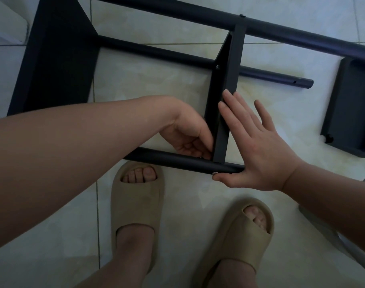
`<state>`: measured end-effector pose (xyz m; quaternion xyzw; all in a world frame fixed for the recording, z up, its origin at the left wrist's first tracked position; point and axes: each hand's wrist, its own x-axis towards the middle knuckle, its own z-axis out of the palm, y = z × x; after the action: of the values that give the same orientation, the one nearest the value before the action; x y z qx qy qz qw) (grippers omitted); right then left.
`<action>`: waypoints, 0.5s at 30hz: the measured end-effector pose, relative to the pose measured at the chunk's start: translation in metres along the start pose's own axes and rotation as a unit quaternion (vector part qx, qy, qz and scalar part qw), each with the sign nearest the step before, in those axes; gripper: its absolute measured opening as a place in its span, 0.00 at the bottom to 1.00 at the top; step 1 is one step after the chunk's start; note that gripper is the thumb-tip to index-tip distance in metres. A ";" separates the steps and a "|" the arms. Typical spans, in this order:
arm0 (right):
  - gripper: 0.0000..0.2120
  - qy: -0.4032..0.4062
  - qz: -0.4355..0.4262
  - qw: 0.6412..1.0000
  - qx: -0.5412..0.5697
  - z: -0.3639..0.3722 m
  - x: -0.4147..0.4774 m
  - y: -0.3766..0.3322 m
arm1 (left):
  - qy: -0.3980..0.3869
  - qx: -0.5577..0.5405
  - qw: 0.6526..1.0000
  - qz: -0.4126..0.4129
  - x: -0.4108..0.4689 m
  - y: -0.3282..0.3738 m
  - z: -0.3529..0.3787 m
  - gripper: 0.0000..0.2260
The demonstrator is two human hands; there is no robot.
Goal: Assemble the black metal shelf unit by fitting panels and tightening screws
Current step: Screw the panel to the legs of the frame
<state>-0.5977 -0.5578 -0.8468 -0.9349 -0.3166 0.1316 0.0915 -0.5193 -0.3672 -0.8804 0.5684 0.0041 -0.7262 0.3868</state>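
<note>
Tubes and panels of the black shelf unit [156, 51] are seen laid on a pale tiled floor [156, 90], filling the picture from nine o'clock through twelve to three o'clock. A middle panel [231, 75] is stood on its edge at the centre, running from a long tube [177, 12] at twelve o'clock down to a near tube [167, 160] just below centre. A dark screw [218, 67] is seen on the panel's left face where a second tube crosses it.

The left hand [188, 134] is set at the nine o'clock side of the panel's lower end, in the corner formed with the near tube. Its fingers are curled tightly into that corner; whether anything is pinched there cannot be told.

The right hand [258, 146] is held wide and flat on the panel's three o'clock side, its straight fingers [237, 113] pressed against the panel. Its thumb [225, 178] is laid along the underside of the near tube's end.

A large dark panel [59, 59] is fitted at ten o'clock. A loose panel [349, 104] is left flat on the floor at three o'clock, apart from the hands. Two beige sandals [136, 204] are worn at six o'clock.
</note>
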 end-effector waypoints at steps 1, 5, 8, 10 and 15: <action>0.58 0.000 0.000 1.000 0.000 0.000 0.000 0.000 | 0.004 0.001 1.000 0.000 0.001 0.000 0.001 0.07; 0.58 -0.001 0.000 1.000 -0.001 0.000 0.000 0.000 | 0.009 -0.008 1.000 0.005 0.004 0.000 0.003 0.09; 0.58 -0.006 0.001 1.000 -0.004 -0.001 0.000 0.000 | 0.009 -0.011 1.000 0.005 0.004 0.001 0.001 0.09; 0.57 -0.009 0.003 1.000 -0.012 -0.003 -0.001 -0.001 | 0.010 -0.014 1.000 0.007 0.005 0.002 0.001 0.09; 0.58 -0.023 0.018 1.000 -0.011 -0.009 -0.001 -0.006 | -0.008 -0.019 1.000 0.005 0.004 0.001 0.000 0.08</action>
<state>-0.5997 -0.5544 -0.8365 -0.9383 -0.3031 0.1507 0.0712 -0.5196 -0.3700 -0.8833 0.5551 0.0116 -0.7288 0.4008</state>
